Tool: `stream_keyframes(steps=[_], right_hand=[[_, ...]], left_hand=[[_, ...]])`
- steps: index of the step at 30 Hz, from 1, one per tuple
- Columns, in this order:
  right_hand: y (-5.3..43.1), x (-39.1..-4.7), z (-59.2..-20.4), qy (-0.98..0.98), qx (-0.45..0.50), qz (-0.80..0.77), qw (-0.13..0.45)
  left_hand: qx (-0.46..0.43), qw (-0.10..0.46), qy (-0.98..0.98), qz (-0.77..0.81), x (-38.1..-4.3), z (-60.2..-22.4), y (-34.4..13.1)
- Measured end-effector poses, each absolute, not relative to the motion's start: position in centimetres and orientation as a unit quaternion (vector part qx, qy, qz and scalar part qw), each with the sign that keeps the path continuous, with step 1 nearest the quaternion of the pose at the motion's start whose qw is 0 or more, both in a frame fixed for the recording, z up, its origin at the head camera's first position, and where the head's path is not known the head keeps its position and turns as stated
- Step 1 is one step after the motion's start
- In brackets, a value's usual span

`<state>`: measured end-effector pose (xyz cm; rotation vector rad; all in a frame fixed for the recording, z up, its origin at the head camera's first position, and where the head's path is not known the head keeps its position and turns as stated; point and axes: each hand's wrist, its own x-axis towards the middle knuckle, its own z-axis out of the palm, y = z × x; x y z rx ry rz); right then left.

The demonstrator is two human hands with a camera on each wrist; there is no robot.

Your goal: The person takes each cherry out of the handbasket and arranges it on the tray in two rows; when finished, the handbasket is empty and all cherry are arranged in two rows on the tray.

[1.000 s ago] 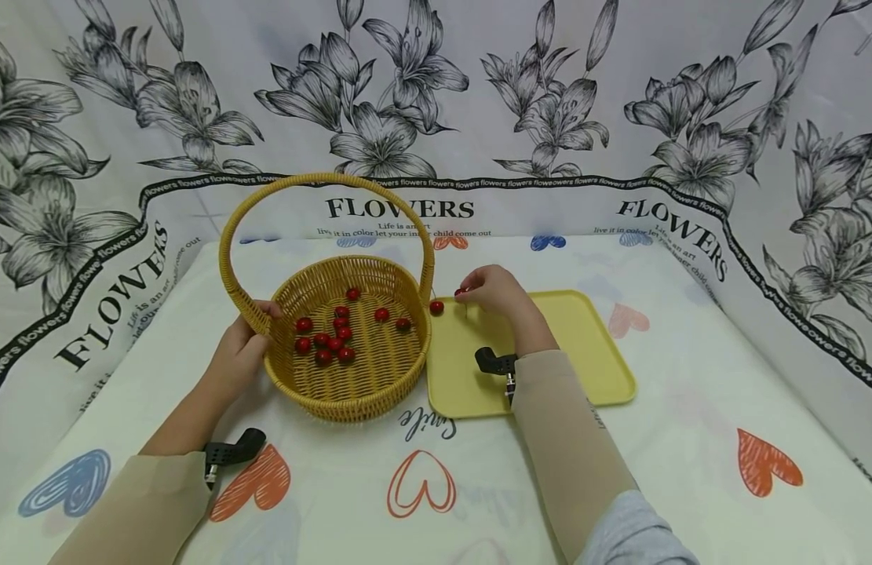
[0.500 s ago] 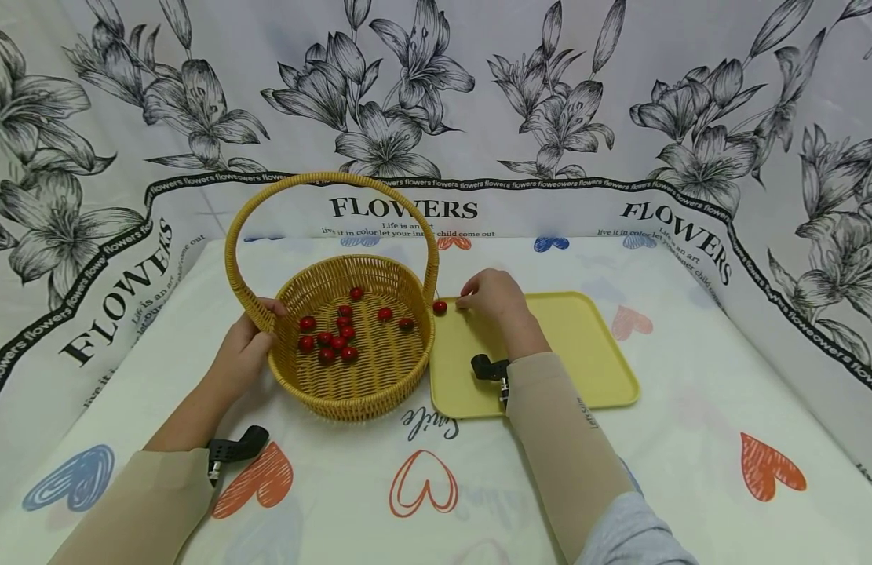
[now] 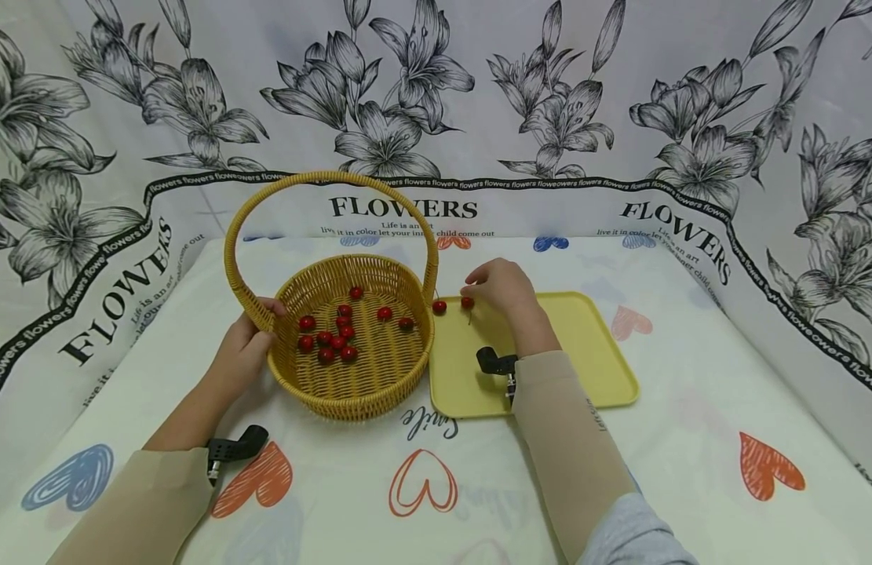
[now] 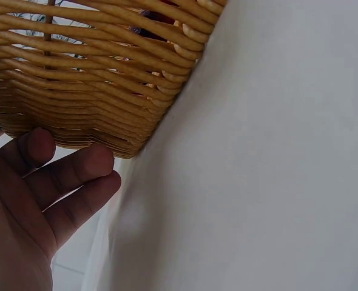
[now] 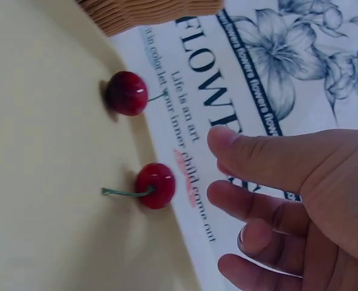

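Observation:
My left hand (image 3: pixel 241 345) grips the yellow wicker basket (image 3: pixel 351 406) at its left side, where the tall handle meets the rim. In the left wrist view, several fingers (image 4: pixel 76 173) lie against the woven wall. Two red cherries lie at the far left corner of the yellow tray (image 3: pixel 608 373). The nearer one to my right hand (image 3: pixel 505 289) is a cherry (image 5: pixel 155 185) with a green stem pointing back over the tray; the other cherry (image 5: pixel 127 93) lies by the basket. My right hand is just off them, thumb and fingers apart, holding nothing.
Several more red cherries (image 3: pixel 338 343) are scattered inside the basket, mostly on its left half. The tray sits right against the basket's right side. A white cloth (image 3: pixel 351 502) printed with hearts covers the table, and a flower-printed curtain (image 3: pixel 577 102) stands behind.
My right hand, which was pinching a cherry at the tray's far left corner, has let go and drawn back slightly right. The cherry now lies on the tray. My left hand keeps its grip.

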<state>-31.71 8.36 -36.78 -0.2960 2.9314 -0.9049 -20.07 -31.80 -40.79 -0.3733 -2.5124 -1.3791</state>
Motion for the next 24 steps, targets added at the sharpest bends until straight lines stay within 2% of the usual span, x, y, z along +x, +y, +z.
stream_keyframes(steps=[9,24], right_hand=[[9.2,-30.6,-33.9,0.905,-0.119,-0.409,0.009],[7.7,-27.1,-28.9,0.849,-0.167,-0.501,-0.018]], left_hand=[[-0.128,0.127,-0.863,-0.472,-20.0,-40.7,-31.7],[-0.125,0.123,-0.863,-0.475,-20.0,-40.8,-31.8]])
